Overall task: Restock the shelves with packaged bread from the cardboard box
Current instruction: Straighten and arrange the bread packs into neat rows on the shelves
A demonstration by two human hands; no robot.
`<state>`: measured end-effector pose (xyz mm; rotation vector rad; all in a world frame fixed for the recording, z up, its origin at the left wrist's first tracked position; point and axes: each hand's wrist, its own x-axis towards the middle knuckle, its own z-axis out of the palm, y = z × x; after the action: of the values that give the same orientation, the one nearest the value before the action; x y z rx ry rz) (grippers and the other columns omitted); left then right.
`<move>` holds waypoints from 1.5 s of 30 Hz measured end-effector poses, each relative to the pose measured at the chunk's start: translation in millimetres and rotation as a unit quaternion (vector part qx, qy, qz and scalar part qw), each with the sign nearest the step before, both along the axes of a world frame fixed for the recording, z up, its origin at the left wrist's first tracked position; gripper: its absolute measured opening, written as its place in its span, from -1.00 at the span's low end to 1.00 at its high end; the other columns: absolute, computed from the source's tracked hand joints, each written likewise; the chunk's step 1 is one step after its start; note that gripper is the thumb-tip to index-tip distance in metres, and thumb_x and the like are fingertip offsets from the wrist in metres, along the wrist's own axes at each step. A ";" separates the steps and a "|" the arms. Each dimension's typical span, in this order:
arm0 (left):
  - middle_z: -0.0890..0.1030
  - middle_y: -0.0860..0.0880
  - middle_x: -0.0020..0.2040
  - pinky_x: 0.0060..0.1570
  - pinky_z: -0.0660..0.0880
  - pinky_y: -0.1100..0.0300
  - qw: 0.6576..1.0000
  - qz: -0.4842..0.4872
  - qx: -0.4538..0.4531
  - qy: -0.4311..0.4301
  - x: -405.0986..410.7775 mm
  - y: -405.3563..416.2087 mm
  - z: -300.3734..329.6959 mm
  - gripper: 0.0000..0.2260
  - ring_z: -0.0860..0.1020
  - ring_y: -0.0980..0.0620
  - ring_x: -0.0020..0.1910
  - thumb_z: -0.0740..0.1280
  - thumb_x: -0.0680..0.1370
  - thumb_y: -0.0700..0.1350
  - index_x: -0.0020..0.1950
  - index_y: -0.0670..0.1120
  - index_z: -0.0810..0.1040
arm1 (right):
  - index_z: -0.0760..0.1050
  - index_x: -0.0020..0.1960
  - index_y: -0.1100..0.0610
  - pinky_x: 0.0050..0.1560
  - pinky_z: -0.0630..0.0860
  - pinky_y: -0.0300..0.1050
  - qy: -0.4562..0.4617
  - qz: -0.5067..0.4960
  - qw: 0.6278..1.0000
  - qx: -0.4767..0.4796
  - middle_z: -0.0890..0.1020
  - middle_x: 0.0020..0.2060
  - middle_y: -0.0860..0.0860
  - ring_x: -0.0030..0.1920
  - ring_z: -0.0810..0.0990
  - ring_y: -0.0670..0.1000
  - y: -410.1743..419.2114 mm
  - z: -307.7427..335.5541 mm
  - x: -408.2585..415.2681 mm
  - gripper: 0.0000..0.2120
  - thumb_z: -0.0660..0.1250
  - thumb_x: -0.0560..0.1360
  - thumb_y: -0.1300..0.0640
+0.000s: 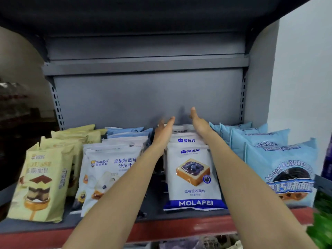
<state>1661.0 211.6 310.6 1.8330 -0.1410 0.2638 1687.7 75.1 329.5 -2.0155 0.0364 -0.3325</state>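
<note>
Packaged bread, the white-and-blue MOLAFEI packs [192,175], stands upright in a row on the grey shelf [158,215], front pack near the red edge. The left hand [164,131] and right hand [199,123] flank the rear packs, fingers straight, holding nothing. Open room above the packs; neighbouring rows stand close on both sides.

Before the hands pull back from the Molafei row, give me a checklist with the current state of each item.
1. Left hand holds nothing: ok, fingers straight beside the row.
2. Right hand holds nothing: ok, open on the row's other side.
3. Front Molafei packet upright, label forward: ok.
4. Rear Molafei packets aligned behind it: cannot tell, mostly hidden.
5. Neighbouring XianDu packets upright: not ok, leaning.
6. Cardboard box within reach: cannot tell, out of view.
</note>
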 end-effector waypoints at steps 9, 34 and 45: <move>-0.11 -0.08 0.57 0.42 0.11 -0.02 0.968 0.069 0.223 -0.092 -0.2 10.3 -7.8 -0.43 0.09 -0.12 0.52 0.14 0.58 0.20 0.54 0.10 0.06 | 0.35 0.39 0.09 0.39 0.17 0.11 -0.073 -0.067 0.991 -0.091 0.42 0.35 0.22 0.37 0.32 0.24 11.8 4.5 -16.8 -0.39 -0.22 0.61 -0.21; 0.13 -0.06 0.52 0.25 0.42 -0.02 0.967 -0.039 0.234 -0.086 -101.7 19.2 -76.3 0.32 0.31 -0.06 0.39 0.59 0.18 -0.25 0.44 0.08 -0.48 | -0.27 0.48 -0.24 0.41 0.25 0.01 -0.098 0.103 0.984 -0.108 -0.03 0.48 0.15 0.41 0.26 0.19 8.1 -90.2 -135.8 -0.05 0.40 0.44 -0.07; 0.20 -0.19 0.42 0.17 0.45 0.04 0.950 -0.038 0.273 -0.145 -104.9 17.9 -75.7 0.03 0.45 -0.15 0.24 0.43 0.36 -0.27 0.44 0.30 -0.26 | -0.23 0.50 -0.20 0.06 0.43 -0.22 -0.095 0.109 0.987 -0.075 0.04 0.41 0.17 0.27 0.39 0.14 5.0 -90.0 -147.0 0.04 0.25 0.35 0.50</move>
<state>1556.1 229.6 234.9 2.3211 -0.5323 0.4744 1540.7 80.1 239.5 -2.1040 -0.3357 -0.3953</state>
